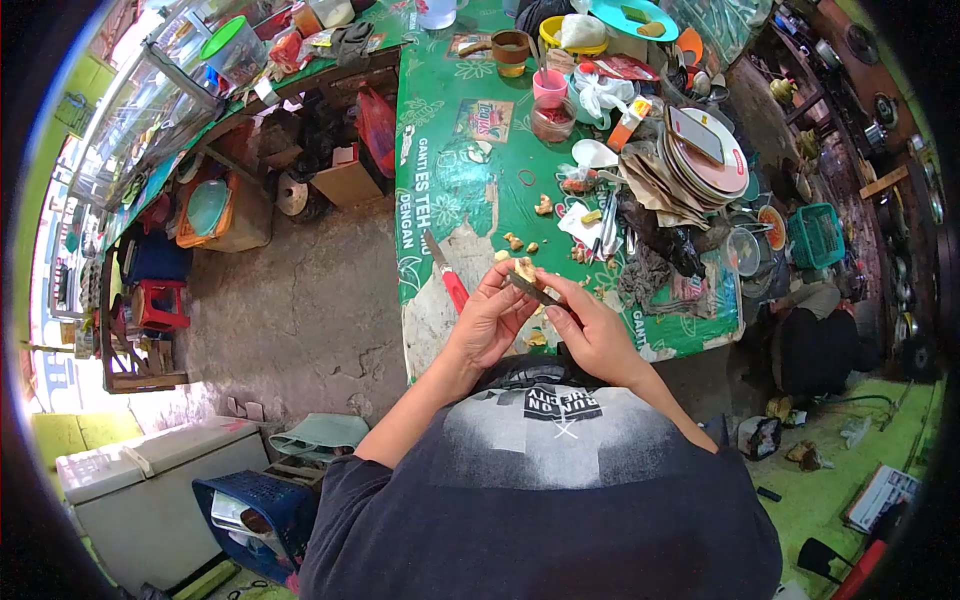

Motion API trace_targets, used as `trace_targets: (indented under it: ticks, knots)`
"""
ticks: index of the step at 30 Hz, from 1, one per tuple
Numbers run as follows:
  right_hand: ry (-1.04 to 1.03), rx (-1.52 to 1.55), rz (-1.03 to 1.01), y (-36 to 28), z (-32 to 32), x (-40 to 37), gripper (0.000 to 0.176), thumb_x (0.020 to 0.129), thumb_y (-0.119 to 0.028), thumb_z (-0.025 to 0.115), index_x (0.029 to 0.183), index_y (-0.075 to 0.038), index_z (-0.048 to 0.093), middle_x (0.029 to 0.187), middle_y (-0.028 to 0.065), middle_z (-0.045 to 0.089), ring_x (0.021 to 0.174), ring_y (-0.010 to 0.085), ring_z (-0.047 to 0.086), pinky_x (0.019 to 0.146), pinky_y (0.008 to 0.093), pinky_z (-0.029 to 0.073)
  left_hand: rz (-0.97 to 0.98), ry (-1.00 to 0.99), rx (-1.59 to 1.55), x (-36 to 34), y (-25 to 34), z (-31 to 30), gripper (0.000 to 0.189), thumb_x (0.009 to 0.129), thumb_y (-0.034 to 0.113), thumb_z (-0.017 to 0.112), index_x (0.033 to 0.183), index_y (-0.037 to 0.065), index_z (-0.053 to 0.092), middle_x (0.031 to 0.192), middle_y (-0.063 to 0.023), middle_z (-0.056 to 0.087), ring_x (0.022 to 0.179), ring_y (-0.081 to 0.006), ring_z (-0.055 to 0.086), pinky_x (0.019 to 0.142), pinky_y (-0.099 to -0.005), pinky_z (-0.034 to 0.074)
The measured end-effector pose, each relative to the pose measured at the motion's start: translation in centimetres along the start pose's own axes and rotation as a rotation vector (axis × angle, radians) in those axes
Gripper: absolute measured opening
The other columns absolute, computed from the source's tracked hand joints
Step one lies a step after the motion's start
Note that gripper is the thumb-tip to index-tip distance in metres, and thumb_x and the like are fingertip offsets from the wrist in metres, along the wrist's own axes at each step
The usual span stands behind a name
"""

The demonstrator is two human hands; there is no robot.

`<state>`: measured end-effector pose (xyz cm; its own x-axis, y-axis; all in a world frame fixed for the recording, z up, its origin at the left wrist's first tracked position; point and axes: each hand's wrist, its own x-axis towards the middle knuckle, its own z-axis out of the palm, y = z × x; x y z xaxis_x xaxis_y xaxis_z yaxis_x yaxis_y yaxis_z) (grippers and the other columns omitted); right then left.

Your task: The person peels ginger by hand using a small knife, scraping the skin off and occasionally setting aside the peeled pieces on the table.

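My left hand (492, 318) is closed around a knobbly piece of ginger (525, 268), pale where its skin is off. My right hand (602, 328) grips a dark, narrow knife (533, 289), its blade lying against the ginger. Both hands are close together above the table's near edge. Left of them a knife with a red handle (455, 290) rests on the table. Beyond my hands lie small ginger pieces (514, 242) and a larger ginger knob (543, 205). Peel scraps (537, 338) are scattered beneath my hands.
The table has a worn green printed cover (450, 180). On its right are stacked plates with a phone (697, 135), brown paper (660, 185), black plastic (665, 235) and a grey cloth (645, 280). A pink cup (549, 85) and a jar (552, 120) stand farther back.
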<state>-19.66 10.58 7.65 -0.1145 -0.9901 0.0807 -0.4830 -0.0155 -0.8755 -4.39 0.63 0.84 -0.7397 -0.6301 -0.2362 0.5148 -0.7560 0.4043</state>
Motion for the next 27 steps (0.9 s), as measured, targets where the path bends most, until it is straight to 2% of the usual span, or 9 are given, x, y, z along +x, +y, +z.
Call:
trace_targets:
  ticks: [7,13,23,27]
  knots:
    - [0.049,-0.125,-0.084,0.5,0.0,0.3,0.041,0.096,-0.016,0.054,0.136,-0.016,0.050,0.096,0.0148,0.062,0.080,0.0319,0.062,0.069,0.0395,0.050,0.024,0.039,0.054,0.5,0.2,0.2,0.029,0.091,0.007,0.066,0.118,0.011,0.055,0.109,-0.0012,0.065,0.100,-0.0115,0.064,0.086,-0.0251,0.054]
    - [0.036,-0.239,-0.121,0.6,-0.2,0.1,0.041,0.095,-0.016,0.055,0.136,-0.016,0.051,0.092,0.0125,0.061,0.078,0.0320,0.061,0.066,0.0411,0.049,0.044,0.025,0.080,0.2,0.0,0.4,0.027,0.090,0.008,0.067,0.115,0.011,0.057,0.108,-0.0011,0.066,0.100,-0.0108,0.063,0.086,-0.0253,0.052]
    - [0.077,-0.161,-0.157,0.9,0.8,0.0,0.032,0.095,-0.015,0.056,0.127,-0.012,0.054,0.093,0.0126,0.062,0.082,0.0327,0.063,0.067,0.0419,0.050,0.034,0.033,0.178,-0.8,0.5,0.5,0.017,0.090,0.007,0.066,0.105,0.009,0.057,0.108,-0.0034,0.065,0.100,-0.0126,0.063,0.089,-0.0258,0.053]
    - [0.032,-0.088,-0.083,0.5,0.5,-0.1,0.031,0.096,-0.016,0.055,0.126,-0.011,0.054,0.103,0.0141,0.064,0.089,0.0341,0.064,0.073,0.0422,0.050,0.084,0.035,0.184,-1.0,0.1,0.2,0.021,0.090,0.005,0.066,0.109,0.008,0.058,0.109,-0.0042,0.066,0.101,-0.0136,0.064,0.089,-0.0272,0.052]
